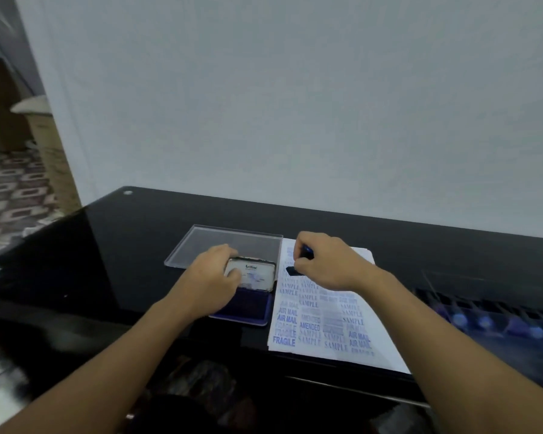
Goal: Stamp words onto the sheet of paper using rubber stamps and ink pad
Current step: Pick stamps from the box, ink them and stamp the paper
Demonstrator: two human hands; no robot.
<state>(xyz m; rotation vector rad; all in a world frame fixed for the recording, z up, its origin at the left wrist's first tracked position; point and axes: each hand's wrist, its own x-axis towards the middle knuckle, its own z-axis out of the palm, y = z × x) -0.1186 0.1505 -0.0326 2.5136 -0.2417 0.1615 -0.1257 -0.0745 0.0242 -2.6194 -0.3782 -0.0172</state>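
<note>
Gripping a small dark-blue rubber stamp (297,265), the right hand (326,261) sits at the top-left of the word-covered white sheet of paper (326,314). The left hand (212,277) grips the raised lid (257,275) of the blue ink pad (251,310) just beside it, on the glossy black surface (138,245).

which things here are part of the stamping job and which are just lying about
In use: rubber stamp in the right hand; ink pad gripped by the left hand; sheet of paper.
Lying about: clear plastic tray; blue row at right, too blurred to name.
</note>
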